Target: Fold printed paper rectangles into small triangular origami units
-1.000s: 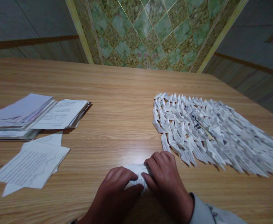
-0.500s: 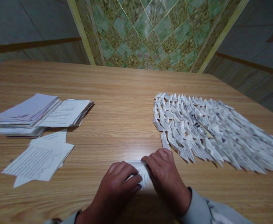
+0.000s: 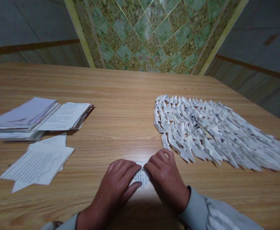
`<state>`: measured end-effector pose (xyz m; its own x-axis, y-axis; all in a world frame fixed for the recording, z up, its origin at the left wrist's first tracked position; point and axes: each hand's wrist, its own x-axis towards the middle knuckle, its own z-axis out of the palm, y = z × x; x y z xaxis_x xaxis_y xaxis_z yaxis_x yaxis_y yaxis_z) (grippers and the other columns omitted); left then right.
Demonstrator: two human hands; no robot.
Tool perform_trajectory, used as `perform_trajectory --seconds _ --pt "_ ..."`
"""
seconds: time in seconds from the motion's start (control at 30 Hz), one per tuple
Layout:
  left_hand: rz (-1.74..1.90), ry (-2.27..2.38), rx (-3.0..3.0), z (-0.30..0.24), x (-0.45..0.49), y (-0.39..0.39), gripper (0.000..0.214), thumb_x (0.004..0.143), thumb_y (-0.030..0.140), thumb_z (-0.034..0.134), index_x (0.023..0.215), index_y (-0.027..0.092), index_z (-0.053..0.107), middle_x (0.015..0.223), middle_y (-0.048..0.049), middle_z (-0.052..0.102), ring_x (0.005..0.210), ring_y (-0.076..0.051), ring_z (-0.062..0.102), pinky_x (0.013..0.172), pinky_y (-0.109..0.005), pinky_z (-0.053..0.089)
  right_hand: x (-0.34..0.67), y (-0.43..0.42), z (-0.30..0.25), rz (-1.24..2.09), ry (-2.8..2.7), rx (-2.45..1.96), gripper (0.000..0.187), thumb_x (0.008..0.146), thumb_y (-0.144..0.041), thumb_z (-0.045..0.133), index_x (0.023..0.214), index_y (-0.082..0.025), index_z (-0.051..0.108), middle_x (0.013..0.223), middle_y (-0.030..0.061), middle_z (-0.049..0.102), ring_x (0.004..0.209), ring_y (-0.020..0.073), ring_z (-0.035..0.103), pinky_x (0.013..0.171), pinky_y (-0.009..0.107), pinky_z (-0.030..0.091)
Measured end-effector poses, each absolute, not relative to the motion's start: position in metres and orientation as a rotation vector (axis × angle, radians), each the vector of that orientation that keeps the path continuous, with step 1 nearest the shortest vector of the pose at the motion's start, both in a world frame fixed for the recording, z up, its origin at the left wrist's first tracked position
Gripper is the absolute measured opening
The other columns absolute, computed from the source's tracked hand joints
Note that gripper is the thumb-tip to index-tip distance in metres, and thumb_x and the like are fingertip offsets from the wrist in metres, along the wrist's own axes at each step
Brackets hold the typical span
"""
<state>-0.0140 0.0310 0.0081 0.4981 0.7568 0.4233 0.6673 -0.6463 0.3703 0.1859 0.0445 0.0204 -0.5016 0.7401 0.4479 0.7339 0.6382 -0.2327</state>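
Note:
A small folded piece of printed paper (image 3: 141, 179) lies on the table close in front of me, between both hands. My left hand (image 3: 120, 180) grips its left side, with the thumb apart from the fingers and resting near the paper's lower part. My right hand (image 3: 162, 174) is bent over the right edge, its fingertips pressed to the paper's top corner. Much of the paper is hidden under the fingers. Beyond my right hand stand rows of many folded paper boats (image 3: 190, 127), made of printed sheets.
A stack of papers and booklets (image 3: 27, 110) sits at the left, with a printed booklet (image 3: 64, 116) against it. Loose printed sheets (image 3: 38, 163) overlap nearer me. The wooden table (image 3: 120, 86) reaches back to a green patterned tile wall (image 3: 149, 35).
My left fingers have moved up to the paper's upper edge, and the left thumb has spread away from them. My right hand stays at the right side. The view has shifted slightly.

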Motion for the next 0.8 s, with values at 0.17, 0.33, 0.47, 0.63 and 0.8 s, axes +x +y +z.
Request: perform_trajectory --seconds 0.17,0.33,0.47,0.63,0.8 --pt "0.794 1.281 2.580 0.014 -0.015 0.034 0.017 0.101 0.026 0.051 0.097 0.021 0.067 0.085 -0.0028 0.069 0.078 -0.021 0.058 0.072 -0.033 0.040 0.186 0.043 0.020 -0.006 -2.355 -1.141 0.022 0.097 -0.020 0.063 0.075 -0.020 0.063 0.073 -0.0004 0.061 0.080 0.0191 0.048 0.090 0.039 0.033" --pt "0.845 1.268 2.648 0.012 -0.015 0.034 0.028 0.103 0.024 0.047 0.083 0.021 0.067 0.078 -0.0020 0.065 0.073 -0.020 0.054 0.069 -0.033 0.036 0.187 0.041 0.020 -0.069 -2.363 -1.081 0.028 0.098 -0.018 0.059 0.070 -0.020 0.061 0.070 -0.0006 0.060 0.076 0.0182 0.048 0.095 0.041 0.033" --pt "0.888 1.241 2.717 0.009 -0.015 0.033 0.030 0.104 0.021 0.046 0.083 0.020 0.067 0.076 -0.0021 0.064 0.072 -0.019 0.053 0.069 -0.032 0.036 0.186 0.037 0.020 -0.083 -2.355 -1.059 0.031 0.099 -0.014 0.053 0.070 -0.020 0.063 0.069 -0.0002 0.061 0.076 0.0186 0.049 0.099 0.042 0.032" --pt "0.883 1.248 2.716 0.008 -0.021 0.031 0.031 0.105 0.020 0.042 0.085 0.019 0.066 0.077 -0.0024 0.065 0.073 -0.018 0.054 0.069 -0.032 0.038 0.183 0.030 0.017 -0.148 -2.289 -1.033 0.033 0.101 -0.011 0.046 0.076 -0.020 0.067 0.064 0.0006 0.059 0.070 0.0190 0.047 0.095 0.040 0.035" --pt "0.813 1.267 2.804 0.005 -0.024 0.028 0.029 0.105 0.017 0.040 0.096 0.018 0.067 0.080 -0.0034 0.065 0.073 -0.019 0.056 0.067 -0.032 0.042 0.181 0.024 0.010 -0.134 -2.278 -1.092 0.032 0.101 -0.010 0.043 0.087 -0.020 0.070 0.067 0.0011 0.060 0.070 0.0195 0.048 0.096 0.040 0.035"
